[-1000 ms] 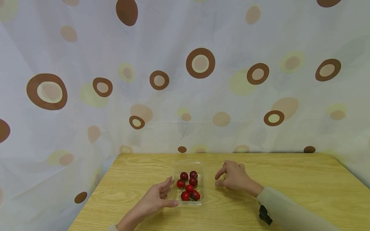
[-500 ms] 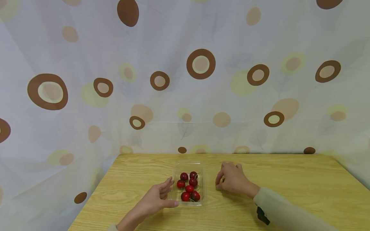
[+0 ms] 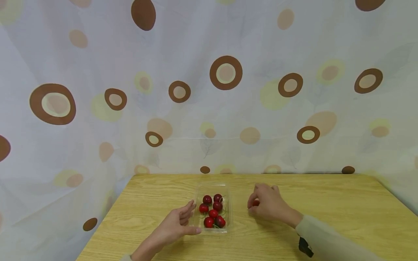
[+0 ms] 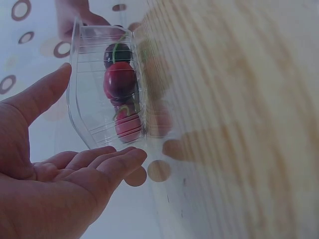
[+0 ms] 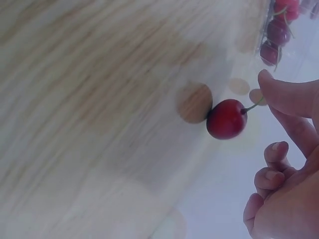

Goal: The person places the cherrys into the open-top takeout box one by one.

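Note:
A clear plastic box (image 3: 212, 185) sits on the wooden table with several dark red cherries (image 3: 213, 214) in it, some with green stems. Beside the box's left wall is my left hand (image 3: 172, 225), its thumb spread toward the near corner and the other fingers extended along the side, holding nothing. To the right of the box, my right hand (image 3: 269, 203) pinches the green stem of a single red cherry (image 5: 227, 119) between thumb and index finger. That cherry sits right at the tabletop, partly hidden under the hand in the head view. The other right fingers are curled loosely.
The pale wooden table (image 3: 343, 203) reaches back to a white curtain (image 3: 196, 119) printed with brown, beige and yellow ovals. On the right forearm's sleeve is a black strap (image 3: 305, 247).
My right thumb and index finger have come together on the stem. Over the last half second this hand has shifted slightly right, and the cherry now shows under it. My left hand stays still.

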{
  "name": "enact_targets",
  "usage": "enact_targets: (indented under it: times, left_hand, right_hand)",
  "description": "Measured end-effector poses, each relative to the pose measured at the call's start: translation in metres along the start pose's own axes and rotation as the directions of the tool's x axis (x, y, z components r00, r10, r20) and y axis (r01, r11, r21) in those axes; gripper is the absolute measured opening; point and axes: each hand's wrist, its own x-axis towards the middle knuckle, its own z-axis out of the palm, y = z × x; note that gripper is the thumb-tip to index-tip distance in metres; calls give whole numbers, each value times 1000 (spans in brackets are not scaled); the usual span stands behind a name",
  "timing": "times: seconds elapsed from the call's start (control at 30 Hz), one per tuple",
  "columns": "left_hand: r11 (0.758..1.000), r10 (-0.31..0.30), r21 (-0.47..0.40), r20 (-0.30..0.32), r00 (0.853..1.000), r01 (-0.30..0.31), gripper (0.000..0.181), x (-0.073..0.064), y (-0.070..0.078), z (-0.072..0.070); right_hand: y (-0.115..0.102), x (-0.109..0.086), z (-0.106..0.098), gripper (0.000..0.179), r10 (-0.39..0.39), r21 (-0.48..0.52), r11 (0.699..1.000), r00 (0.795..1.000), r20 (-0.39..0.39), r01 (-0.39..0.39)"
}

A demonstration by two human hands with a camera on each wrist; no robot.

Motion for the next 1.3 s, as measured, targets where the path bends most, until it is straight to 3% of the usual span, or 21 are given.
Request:
enact_targets:
  times: [0.33,0.73,1.07,1.3]
  left_hand:
    - [1000,5,4,4,1000,-5,98,-2,0,-1]
    - [1000,13,4,-2,1000,-13,98,-3,0,-1]
    - [1000,10,-9,7,1000,-10,98,-1,-2,0]
    - [1000,11,3,2,1000,-11,98,-1,-1,0]
  right_hand:
    - [10,-18,-14,24,72,-18,997,997,-21,-72]
    - [37,-39,-25,15,210,61,976,976,-48,-207]
    - [63,-54,-35,6,346,87,937,932,-109,-338]
    - [82,-59,-40,7,345,66,938,934,-92,-340]
